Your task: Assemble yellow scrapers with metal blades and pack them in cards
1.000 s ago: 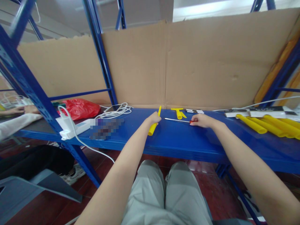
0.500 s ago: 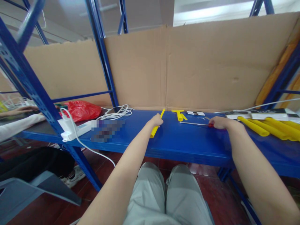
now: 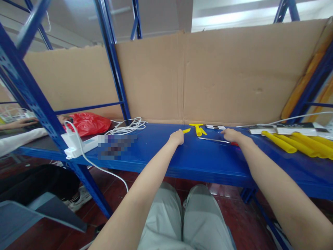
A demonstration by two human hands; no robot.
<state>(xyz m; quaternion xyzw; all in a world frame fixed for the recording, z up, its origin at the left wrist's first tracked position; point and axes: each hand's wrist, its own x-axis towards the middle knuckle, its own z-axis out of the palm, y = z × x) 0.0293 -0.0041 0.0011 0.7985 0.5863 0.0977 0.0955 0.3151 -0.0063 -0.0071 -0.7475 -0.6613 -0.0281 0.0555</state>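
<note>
My left hand is closed around a yellow plastic handle-like piece; only its flat, narrow end shows past the fingers. To its right, a yellow T-shaped plastic piece lies on the blue shelf, with a small yellow sliver beside it. My right hand is low over the shelf, thumb and forefinger together at some tiny parts; what is between them is too small to make out. Just under that hand lies a screwdriver, its metal shaft pointing left and its red handle partly covered.
Several yellow tubes and white-and-black boxes lie at the right. A small black-and-white packet is near the cardboard wall. Leftward are a white power strip, coiled cable, a red bag and another person's arm.
My left hand has turned the yellow piece, so its end now points right and its lower part is hidden. My right hand has shifted left from the screwdriver handle toward the tiny parts.
</note>
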